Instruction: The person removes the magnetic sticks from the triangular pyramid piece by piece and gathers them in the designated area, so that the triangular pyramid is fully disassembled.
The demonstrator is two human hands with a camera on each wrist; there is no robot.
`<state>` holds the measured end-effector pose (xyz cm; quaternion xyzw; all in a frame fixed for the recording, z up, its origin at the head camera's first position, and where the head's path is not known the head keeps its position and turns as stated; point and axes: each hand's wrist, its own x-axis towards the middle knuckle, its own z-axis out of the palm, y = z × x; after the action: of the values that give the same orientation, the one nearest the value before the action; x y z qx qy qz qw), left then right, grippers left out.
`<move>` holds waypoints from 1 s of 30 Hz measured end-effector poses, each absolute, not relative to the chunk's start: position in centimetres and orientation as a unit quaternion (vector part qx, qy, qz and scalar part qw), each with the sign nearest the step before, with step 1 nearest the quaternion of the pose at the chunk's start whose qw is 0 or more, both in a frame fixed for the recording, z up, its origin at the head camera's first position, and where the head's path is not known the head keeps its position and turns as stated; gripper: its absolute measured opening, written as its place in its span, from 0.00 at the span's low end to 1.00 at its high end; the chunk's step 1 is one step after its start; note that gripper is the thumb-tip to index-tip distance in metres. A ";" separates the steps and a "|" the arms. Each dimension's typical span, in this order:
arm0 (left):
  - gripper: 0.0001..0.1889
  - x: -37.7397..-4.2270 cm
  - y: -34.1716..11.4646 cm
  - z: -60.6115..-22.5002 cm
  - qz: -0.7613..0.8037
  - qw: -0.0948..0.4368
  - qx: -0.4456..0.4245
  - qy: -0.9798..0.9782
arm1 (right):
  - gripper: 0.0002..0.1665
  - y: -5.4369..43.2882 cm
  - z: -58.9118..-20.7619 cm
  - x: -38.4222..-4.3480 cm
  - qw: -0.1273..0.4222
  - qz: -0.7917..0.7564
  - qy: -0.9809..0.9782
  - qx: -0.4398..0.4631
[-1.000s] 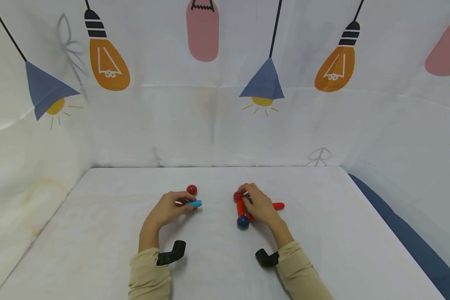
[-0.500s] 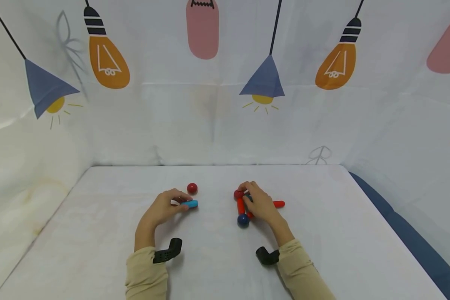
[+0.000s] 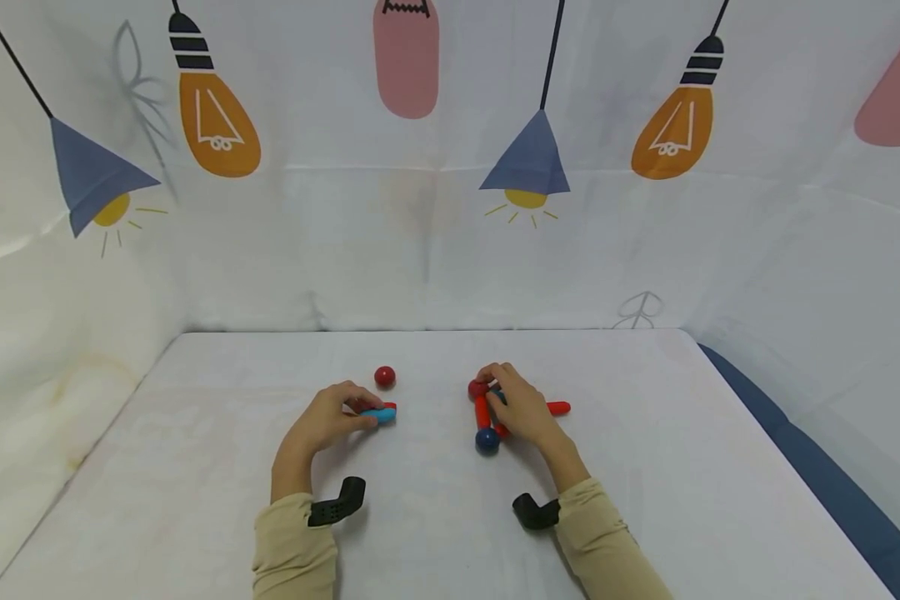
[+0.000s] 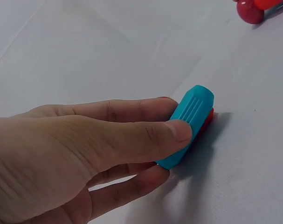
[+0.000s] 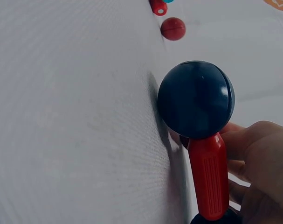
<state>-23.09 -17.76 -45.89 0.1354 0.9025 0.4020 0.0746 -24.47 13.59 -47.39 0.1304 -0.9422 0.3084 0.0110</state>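
In the head view, my left hand (image 3: 332, 419) pinches a light-blue ribbed toy rod (image 4: 188, 126) between thumb and fingers. A red rod (image 4: 208, 120) lies right behind the blue one, mostly hidden. My right hand (image 3: 521, 406) has curled fingers on a ball-and-rod piece. That piece shows a red ball (image 3: 477, 389) at its far end, a red rod (image 3: 482, 411), and a dark-blue ball (image 3: 487, 440) at the near end. Another dark-blue ball (image 3: 498, 397) shows between thumb and fingers. The right palm hides part of the piece.
A loose red ball (image 3: 385, 377) lies just beyond the left hand. Another red rod (image 3: 558, 408) sticks out to the right of the right hand. Both hands work over a white tabletop (image 3: 420, 517), with a printed cloth (image 3: 360, 250) behind it.
The left hand has shifted slightly left and turned the blue rod; red now shows on its far side, where it showed on the near side one second ago. The right hand keeps its place.
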 end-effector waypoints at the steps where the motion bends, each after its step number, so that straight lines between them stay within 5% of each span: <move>1: 0.10 -23.1 -17.8 -45.9 0.400 0.075 0.134 0.904 | 0.17 13.6 -47.4 -24.4 0.012 0.311 -0.941 0.131; 17: 0.10 -22.3 -17.9 -45.6 0.391 0.112 0.066 0.911 | 0.18 13.9 -46.5 -24.5 -0.048 0.341 -0.925 0.158; 30: 0.04 -23.2 -13.8 -44.3 0.411 0.027 0.187 0.892 | 0.18 15.9 -46.4 -24.4 -0.066 0.325 -0.930 0.158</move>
<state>-23.24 -13.79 -44.28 0.1867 0.8918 0.4113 0.0272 -24.43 15.89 -46.40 0.1581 -0.9300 0.3251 -0.0659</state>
